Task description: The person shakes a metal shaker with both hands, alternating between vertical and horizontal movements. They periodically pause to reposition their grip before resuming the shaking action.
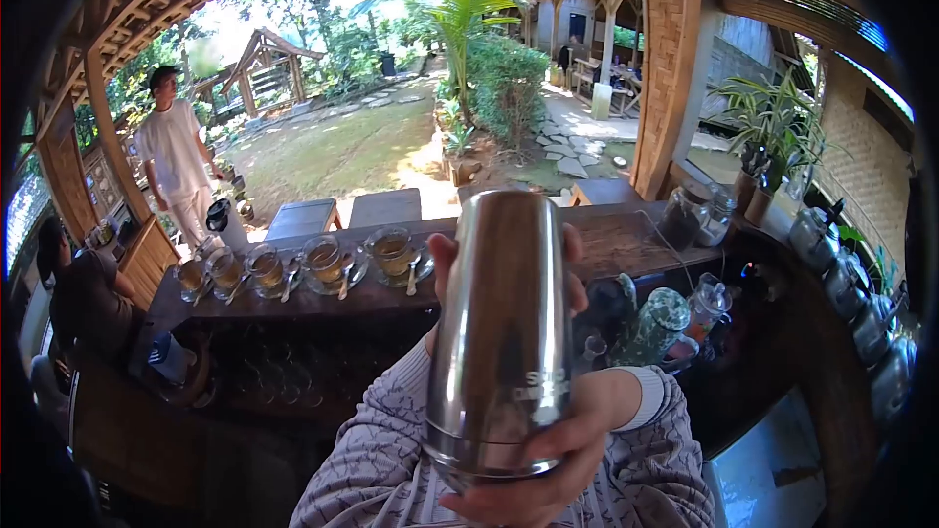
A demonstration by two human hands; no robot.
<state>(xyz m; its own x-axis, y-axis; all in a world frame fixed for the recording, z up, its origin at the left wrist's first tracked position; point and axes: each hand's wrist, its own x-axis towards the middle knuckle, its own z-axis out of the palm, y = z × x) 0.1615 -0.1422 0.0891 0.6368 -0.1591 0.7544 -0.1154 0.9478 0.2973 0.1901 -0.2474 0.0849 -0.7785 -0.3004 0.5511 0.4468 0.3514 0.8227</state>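
Note:
A shiny steel cocktail shaker [501, 313] stands slightly tilted in front of me, close to the camera, with faint lettering low on its side. My left hand [443, 262] is wrapped round its upper part from behind; fingers show at both edges, the palm is hidden. Around the lower end, my right hand [572, 435] is closed, its fingers beneath and along the side. Beyond the shaker, a row of several glass cups [391, 246] with brown drink sits on saucers with spoons, along the wooden counter [616, 244].
Right of the shaker are a green-white patterned container [663, 318], a glass pitcher [709, 298] and a dark-filled jar [685, 215]. Several metal kettles [846, 284] line the right side. A person in white [176, 147] stands outside left; another person [88, 298] sits nearer.

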